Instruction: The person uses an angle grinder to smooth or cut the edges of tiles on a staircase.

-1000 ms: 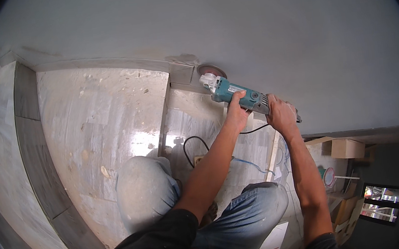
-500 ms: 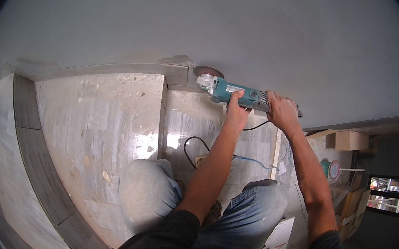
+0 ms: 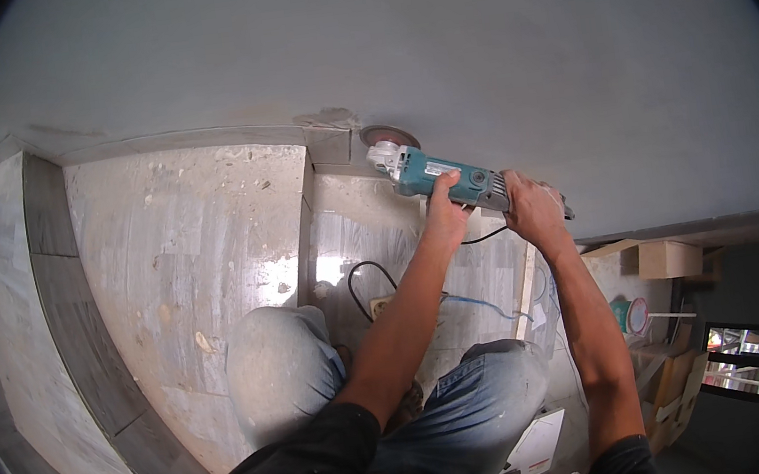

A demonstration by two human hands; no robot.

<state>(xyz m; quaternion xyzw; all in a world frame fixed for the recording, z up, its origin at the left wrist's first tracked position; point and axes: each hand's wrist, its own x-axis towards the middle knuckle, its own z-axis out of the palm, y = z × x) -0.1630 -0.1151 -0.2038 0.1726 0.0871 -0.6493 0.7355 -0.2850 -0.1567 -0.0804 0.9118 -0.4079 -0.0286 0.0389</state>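
Note:
Both my hands hold a teal and grey angle grinder [image 3: 424, 173] out in front of me. My left hand [image 3: 448, 211] is wrapped round the middle of its body, thumb on top. Farther back, my right hand [image 3: 533, 206] grips the rear handle. The grinder's round disc [image 3: 388, 136] stands at the grey wall [image 3: 508, 51], just right of the end of the tile skirting [image 3: 328, 144]; whether it touches the wall I cannot tell. A black cord [image 3: 486, 236] runs from the tool's rear below my hands.
Grey wood-look tiled steps [image 3: 61, 267] descend at the left, their treads dusty with debris. A socket block [image 3: 381, 307] and blue cable [image 3: 487, 305] lie between my knees. At the right are a cardboard box [image 3: 669, 259], a bucket [image 3: 634, 316] and a window [image 3: 743, 361].
The view has shifted slightly, so the grinder's disc appears a little farther left. Both hands keep the same grip on the angle grinder.

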